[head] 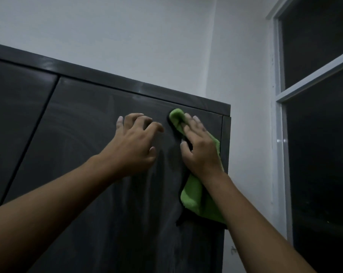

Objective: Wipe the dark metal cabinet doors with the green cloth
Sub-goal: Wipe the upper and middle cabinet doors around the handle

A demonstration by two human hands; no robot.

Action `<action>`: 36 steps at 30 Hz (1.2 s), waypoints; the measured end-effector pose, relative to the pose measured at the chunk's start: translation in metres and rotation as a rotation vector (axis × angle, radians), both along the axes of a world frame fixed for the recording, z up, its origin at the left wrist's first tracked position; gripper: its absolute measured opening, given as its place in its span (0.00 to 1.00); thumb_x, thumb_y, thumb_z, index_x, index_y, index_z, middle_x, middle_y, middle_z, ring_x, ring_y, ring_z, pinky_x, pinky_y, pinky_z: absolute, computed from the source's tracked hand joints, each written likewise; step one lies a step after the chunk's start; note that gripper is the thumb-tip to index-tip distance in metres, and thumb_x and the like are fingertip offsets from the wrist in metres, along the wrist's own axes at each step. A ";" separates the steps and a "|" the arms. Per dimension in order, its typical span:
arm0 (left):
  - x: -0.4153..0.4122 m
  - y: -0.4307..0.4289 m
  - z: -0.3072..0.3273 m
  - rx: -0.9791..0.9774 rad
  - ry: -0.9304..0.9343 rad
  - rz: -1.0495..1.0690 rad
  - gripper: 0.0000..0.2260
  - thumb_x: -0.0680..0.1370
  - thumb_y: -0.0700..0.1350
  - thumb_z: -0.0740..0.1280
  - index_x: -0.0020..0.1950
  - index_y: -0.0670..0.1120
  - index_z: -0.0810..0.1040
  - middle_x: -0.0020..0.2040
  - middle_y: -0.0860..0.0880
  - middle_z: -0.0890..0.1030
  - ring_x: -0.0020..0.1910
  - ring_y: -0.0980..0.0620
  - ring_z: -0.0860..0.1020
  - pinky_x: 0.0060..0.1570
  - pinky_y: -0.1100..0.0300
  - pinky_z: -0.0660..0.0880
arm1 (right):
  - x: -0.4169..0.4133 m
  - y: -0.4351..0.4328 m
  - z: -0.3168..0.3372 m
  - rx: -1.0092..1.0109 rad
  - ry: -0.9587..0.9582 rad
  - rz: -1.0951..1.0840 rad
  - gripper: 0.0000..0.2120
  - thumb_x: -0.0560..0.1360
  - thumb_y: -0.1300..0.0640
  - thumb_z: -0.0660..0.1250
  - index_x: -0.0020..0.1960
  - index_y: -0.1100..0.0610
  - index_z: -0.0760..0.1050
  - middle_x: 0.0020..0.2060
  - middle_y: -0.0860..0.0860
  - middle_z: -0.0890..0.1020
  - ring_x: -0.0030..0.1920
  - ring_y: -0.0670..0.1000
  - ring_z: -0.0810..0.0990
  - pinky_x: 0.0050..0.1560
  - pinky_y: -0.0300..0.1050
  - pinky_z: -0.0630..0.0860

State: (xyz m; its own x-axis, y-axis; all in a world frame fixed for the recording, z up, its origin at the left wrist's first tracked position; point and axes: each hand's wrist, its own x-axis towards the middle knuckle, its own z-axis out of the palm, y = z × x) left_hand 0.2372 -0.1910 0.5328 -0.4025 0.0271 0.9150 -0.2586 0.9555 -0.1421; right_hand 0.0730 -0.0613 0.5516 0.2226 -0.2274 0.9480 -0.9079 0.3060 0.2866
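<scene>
A dark metal cabinet fills the left and middle of the view, and its right door [84, 154] shows pale wipe streaks. My right hand [200, 148] presses the green cloth [196, 200] flat against the upper right corner of that door. One end of the cloth pokes out above my fingers and the rest hangs down below my wrist. My left hand [135, 142] rests beside it on the same door, fingers bent and spread, holding nothing. The left door [15, 125] is partly in view at the far left.
A white wall [127, 36] rises behind and to the right of the cabinet. A white-framed window [283, 134] with dark panes stands at the far right. The cabinet's top edge [127, 83] runs just above my hands.
</scene>
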 end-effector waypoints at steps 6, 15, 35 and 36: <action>0.001 -0.006 0.002 -0.008 -0.043 0.092 0.30 0.79 0.51 0.61 0.80 0.52 0.55 0.78 0.49 0.57 0.75 0.43 0.57 0.75 0.40 0.55 | -0.024 0.017 0.004 -0.012 0.200 -0.167 0.22 0.78 0.52 0.60 0.70 0.53 0.75 0.74 0.43 0.69 0.64 0.53 0.66 0.66 0.53 0.67; 0.009 0.001 0.007 -0.016 -0.068 0.089 0.31 0.79 0.46 0.60 0.80 0.52 0.54 0.79 0.51 0.58 0.74 0.50 0.58 0.72 0.57 0.58 | -0.001 -0.019 0.065 -0.369 -0.141 -0.168 0.23 0.76 0.55 0.56 0.68 0.59 0.75 0.74 0.53 0.71 0.62 0.62 0.69 0.63 0.58 0.70; 0.026 -0.030 0.011 -0.113 -0.177 0.018 0.31 0.80 0.50 0.60 0.80 0.54 0.49 0.80 0.56 0.51 0.77 0.55 0.54 0.76 0.50 0.54 | 0.010 -0.025 0.056 -0.075 0.171 -0.192 0.21 0.75 0.53 0.58 0.65 0.55 0.79 0.70 0.45 0.75 0.56 0.53 0.68 0.57 0.56 0.74; 0.024 -0.030 0.011 -0.114 -0.174 0.002 0.31 0.81 0.49 0.59 0.80 0.53 0.49 0.80 0.55 0.51 0.77 0.54 0.54 0.76 0.51 0.54 | 0.005 -0.015 0.059 -0.084 0.182 -0.219 0.21 0.75 0.53 0.58 0.64 0.55 0.79 0.69 0.45 0.76 0.55 0.54 0.69 0.56 0.57 0.75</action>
